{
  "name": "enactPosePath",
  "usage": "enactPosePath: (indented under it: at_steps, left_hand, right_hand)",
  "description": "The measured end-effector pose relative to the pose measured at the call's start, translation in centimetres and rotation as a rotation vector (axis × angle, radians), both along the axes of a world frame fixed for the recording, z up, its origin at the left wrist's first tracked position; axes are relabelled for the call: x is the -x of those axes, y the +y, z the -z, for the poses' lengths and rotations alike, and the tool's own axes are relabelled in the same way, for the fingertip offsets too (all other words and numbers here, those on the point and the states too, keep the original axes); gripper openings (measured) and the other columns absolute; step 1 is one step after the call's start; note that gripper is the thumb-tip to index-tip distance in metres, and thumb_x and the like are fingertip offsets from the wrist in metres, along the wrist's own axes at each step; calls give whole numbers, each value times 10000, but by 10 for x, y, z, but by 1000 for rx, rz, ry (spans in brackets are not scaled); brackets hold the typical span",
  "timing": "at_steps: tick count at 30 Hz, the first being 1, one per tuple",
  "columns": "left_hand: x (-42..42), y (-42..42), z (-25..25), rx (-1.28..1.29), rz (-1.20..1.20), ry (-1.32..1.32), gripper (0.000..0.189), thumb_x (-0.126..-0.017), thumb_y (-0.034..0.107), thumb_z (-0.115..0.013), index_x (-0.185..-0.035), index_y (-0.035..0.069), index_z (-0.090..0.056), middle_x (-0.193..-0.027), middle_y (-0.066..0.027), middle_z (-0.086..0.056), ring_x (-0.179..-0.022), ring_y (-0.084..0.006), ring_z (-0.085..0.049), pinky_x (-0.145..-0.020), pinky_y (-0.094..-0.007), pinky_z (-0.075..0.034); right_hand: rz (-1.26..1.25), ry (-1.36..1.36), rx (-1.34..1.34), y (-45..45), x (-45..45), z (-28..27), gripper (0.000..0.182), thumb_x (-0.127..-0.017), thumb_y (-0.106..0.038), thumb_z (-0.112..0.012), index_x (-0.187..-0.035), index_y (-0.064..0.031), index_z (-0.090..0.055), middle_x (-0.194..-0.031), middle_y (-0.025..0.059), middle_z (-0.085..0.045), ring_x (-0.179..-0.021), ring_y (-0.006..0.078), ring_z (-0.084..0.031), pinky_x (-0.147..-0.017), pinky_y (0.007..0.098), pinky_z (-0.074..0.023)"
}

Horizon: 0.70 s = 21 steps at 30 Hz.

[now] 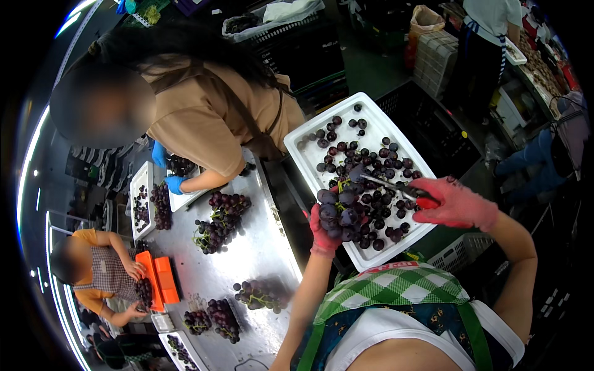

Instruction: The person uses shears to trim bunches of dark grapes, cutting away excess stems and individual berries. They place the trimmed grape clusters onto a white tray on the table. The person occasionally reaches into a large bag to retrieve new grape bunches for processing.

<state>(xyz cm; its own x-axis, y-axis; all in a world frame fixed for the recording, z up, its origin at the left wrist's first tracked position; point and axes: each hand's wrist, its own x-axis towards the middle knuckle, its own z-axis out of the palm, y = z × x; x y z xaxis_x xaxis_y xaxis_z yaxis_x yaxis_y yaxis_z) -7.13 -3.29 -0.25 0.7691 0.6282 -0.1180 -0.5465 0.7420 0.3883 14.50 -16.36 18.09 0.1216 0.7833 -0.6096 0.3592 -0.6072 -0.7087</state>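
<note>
In a pink-red glove, my left hand (325, 234) holds a bunch of dark grapes (341, 211) over the near left part of a white foam tray (301, 134). My right hand (452, 201), gloved alike, grips small scissors (420, 198) by their red and black handles. Their metal blades point left and reach the upper part of the bunch, by its green stems. Whether the blades are apart cannot be told. Many loose dark grapes (378, 199) lie in the tray beneath both hands.
A metal table (260, 222) on the left bears several grape bunches (222, 222). Across it, a co-worker in blue gloves (175, 184) handles grapes at white trays; another holds a bunch by orange trays (158, 283). Black crates (427, 120) stand beyond my tray.
</note>
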Motion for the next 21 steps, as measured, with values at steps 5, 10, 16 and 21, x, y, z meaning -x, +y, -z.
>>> enactPosePath:
  at_steps: [5, 10, 16, 21]
  left_hand:
    - [-7, -5, -8, 21, -62, 72, 597, -837, 503, -359, -1171, 18, -458, -1119, -230, -526, -869, -383, -570, -680, -500, -506]
    - [-6, -15, -22, -230, -117, 207, 458, -854, 413, -386, -1054, 16, -497, -1049, -220, -547, -796, -360, -572, -613, -469, -507]
    - [-11, -25, -27, 165, -118, 99, 435, -847, 419, -406, -1021, 35, -510, -971, -227, -561, -652, -376, -576, -531, -471, -498]
    - [-8, -24, -20, 84, 69, -28, 536, -829, 499, -391, -1057, 24, -490, -935, -235, -556, -592, -385, -570, -466, -469, -477]
  right_hand:
    - [-84, -242, -348, -11, 13, 60, 623, -733, -371, -676, -1214, -40, -458, -1099, 140, -548, -969, 262, -551, -817, 352, -437]
    - [-188, -675, -563, -7, 16, 65, 603, -705, -332, -676, -1191, -43, -466, -1003, 152, -555, -921, 322, -538, -822, 403, -417]
    - [-223, -694, -610, -3, 14, 67, 590, -703, -313, -682, -1189, -51, -473, -1019, 145, -560, -904, 318, -549, -817, 404, -418]
    - [-206, -415, -576, -3, 11, 71, 593, -724, -293, -689, -1205, -24, -470, -1044, 145, -561, -942, 306, -550, -821, 366, -439]
